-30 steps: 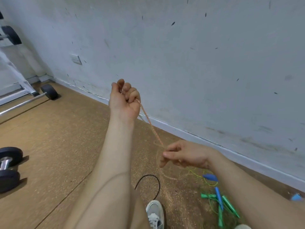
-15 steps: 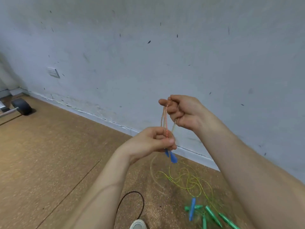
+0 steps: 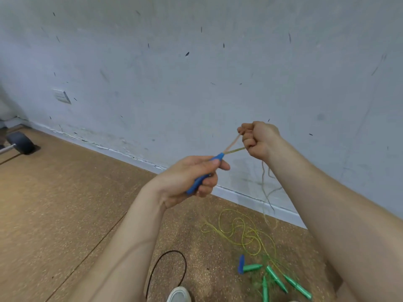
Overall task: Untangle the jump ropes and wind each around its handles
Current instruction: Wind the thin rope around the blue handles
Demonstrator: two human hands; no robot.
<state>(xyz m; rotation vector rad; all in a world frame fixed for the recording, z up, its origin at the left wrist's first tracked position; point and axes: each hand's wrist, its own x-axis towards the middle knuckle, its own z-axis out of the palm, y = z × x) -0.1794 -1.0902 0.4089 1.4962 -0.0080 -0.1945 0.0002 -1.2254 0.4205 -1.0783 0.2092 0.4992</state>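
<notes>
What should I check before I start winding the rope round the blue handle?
1. Left hand grips blue handle: ok.
2. Right hand holds rope: ok.
3. Rope taut between the hands: ok.
4. Rope free of yellow tangle below: cannot tell; loose strands hang from the right hand toward it.
5. Rope's second handle in the left hand too: cannot tell.
</notes>
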